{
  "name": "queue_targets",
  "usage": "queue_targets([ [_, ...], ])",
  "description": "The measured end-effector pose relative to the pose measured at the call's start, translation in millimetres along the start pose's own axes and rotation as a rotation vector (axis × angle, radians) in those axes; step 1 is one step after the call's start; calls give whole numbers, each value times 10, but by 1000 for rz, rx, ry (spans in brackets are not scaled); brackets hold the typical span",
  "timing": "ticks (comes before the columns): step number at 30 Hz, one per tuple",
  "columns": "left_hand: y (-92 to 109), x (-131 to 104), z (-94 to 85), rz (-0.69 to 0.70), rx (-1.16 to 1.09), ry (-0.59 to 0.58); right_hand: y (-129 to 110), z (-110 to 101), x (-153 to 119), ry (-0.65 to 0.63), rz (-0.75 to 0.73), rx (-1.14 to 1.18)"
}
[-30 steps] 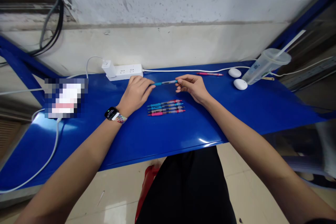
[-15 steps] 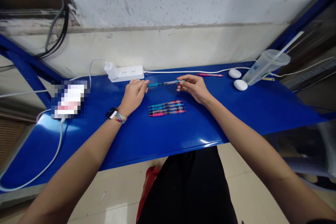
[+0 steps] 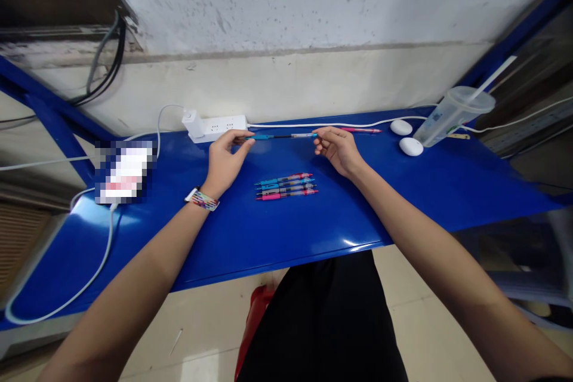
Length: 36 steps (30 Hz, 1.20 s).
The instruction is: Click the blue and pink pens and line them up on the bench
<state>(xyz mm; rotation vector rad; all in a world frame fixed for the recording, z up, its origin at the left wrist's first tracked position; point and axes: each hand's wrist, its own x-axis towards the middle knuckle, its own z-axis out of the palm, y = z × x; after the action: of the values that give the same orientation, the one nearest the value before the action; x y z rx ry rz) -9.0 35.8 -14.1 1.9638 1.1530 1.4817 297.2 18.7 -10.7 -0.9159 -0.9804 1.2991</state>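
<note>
A blue-and-clear pen point(image 3: 283, 136) stretches level between my two hands, above the back of the blue table point(image 3: 286, 239). My left hand point(image 3: 227, 155) pinches its blue grip end between thumb and fingertips. At the other end, my right hand point(image 3: 336, 149) pinches the clear barrel. A thin dark length, seemingly the refill, shows between the blue grip and the clear part. Below my hands, several pens point(image 3: 286, 186) with blue, grey and pink grips lie side by side in a row. A pink pen point(image 3: 362, 130) lies behind my right hand, partly hidden by it.
A white power strip point(image 3: 224, 126) with a plugged charger point(image 3: 192, 124) stands by the wall. At left lies a blurred-out phone point(image 3: 125, 173) on a cable. Two white rounded objects point(image 3: 410, 146) and a clear cup point(image 3: 452, 116) with a straw stand at right.
My right hand has moved right, and the dark length between the pen's blue grip and clear barrel looks longer. My left fingers have shifted from a closed fist to a fingertip pinch.
</note>
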Motion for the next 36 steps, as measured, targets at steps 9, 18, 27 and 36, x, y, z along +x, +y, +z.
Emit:
queue_targets([
  [9, 46, 13, -3, -108, -45, -12, 30, -56, 32, 0, -33, -27],
  [18, 49, 32, -11, -113, -38, 20, -11, -77, 21, 9, -30, -21],
  [27, 32, 44, -22, -130, -17, 29, -28, -108, 15, 44, -101, -97],
  [36, 20, 42, -20, -138, -22, 37, -24, -102, 13, 53, -128, -68],
])
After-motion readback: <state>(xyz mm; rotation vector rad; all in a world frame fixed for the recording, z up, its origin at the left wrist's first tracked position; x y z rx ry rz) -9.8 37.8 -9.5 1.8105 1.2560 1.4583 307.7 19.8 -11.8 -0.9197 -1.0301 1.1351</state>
